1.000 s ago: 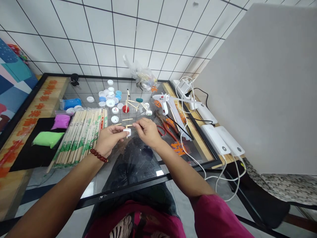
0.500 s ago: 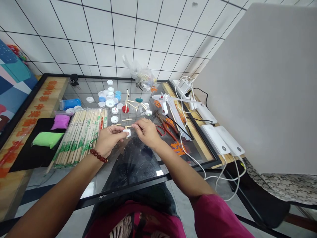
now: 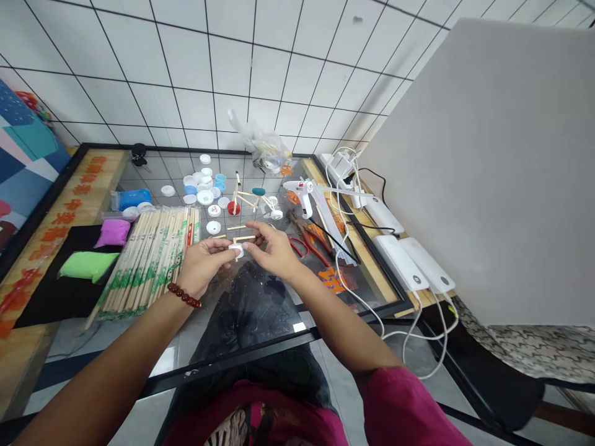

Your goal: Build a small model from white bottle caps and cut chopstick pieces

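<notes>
My left hand (image 3: 204, 263), with a dark red bead bracelet at the wrist, pinches a small white cap (image 3: 237, 250) between thumb and fingers. Joined to the cap is a short wooden stick piece (image 3: 243, 238) that points to the right. My right hand (image 3: 269, 248) is at the cap's right side, its thumb at the cap and its index finger raised apart above the stick. Just beyond the hands lies a loose stick (image 3: 237, 227). Farther back stands a small stick frame (image 3: 246, 197) with a red cap and a green piece.
Wrapped chopsticks (image 3: 149, 260) and clay packs (image 3: 88, 265) lie left. Bottle caps (image 3: 205, 197) sit behind. A white glue gun (image 3: 303, 193), red-handled pliers (image 3: 317, 243), cables and white power banks (image 3: 400, 263) are on the right. A plastic bag (image 3: 267, 152) is at the back.
My right hand's fingers have left the stick's end; the thumb has moved down to the cap and the index finger has lifted. My left hand still holds the cap.
</notes>
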`<state>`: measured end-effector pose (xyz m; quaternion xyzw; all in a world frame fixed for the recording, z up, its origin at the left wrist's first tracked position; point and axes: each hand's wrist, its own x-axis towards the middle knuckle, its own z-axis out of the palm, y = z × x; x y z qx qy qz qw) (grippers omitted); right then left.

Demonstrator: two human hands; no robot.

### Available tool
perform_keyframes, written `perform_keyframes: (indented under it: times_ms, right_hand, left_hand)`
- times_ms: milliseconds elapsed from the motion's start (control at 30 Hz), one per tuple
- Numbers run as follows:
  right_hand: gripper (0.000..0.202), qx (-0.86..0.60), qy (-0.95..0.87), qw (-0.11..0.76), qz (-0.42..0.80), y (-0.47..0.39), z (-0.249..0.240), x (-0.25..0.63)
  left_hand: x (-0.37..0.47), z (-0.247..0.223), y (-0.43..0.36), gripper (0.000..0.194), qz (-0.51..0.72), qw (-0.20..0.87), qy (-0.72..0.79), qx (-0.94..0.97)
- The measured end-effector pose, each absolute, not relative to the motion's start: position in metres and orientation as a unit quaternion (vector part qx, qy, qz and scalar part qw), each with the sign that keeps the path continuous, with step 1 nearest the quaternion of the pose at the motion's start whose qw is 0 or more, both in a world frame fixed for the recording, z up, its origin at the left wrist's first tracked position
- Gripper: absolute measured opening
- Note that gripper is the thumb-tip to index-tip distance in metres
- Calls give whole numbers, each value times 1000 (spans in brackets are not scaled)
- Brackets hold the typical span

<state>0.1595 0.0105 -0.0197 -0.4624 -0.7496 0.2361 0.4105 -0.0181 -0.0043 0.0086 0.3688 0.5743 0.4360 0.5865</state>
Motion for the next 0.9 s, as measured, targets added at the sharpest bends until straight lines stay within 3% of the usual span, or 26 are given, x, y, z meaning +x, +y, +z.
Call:
perform_keyframes:
  times_ms: [200,633,900]
  right_hand:
    - [49,-468,-763,398,199,13,-17,165]
    - [19,-470,-751,431,174,17,-7,180]
    - [28,-474,-761,406,177,14,-2,181]
  left_hand:
    - [-18,4,-3,46,444,588,569,364]
    - [-20,7,-4,49,441,590,562,377]
    - [-23,1,-6,46,408,587,571,404]
